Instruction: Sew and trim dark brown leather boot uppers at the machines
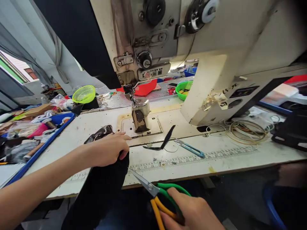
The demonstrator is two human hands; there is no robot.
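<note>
My left hand (115, 147) is closed on a piece of dark fabric (109, 179), which hangs over the table's front edge; a shiny black part (102, 132) of what looks like the same piece lies behind my wrist. Below and to the right, my right hand (192, 207) grips scissors (153, 190) with green and orange handles. Their blade tips point up and left, close to the fabric. Behind both hands stands the sewing machine's post (140, 118), under the needle area. Right of it lie a black strip (165, 140) and a blue-handled snipping tool (189, 148).
A printed ruler scale (182, 160) runs along the table front. Coiled cord (248, 131) lies by the machine's base. At left is a blue tray (43, 143) of spools and scraps, with a yellow-green basket (83, 94) behind. A green bowl (179, 91) stands beyond the machine.
</note>
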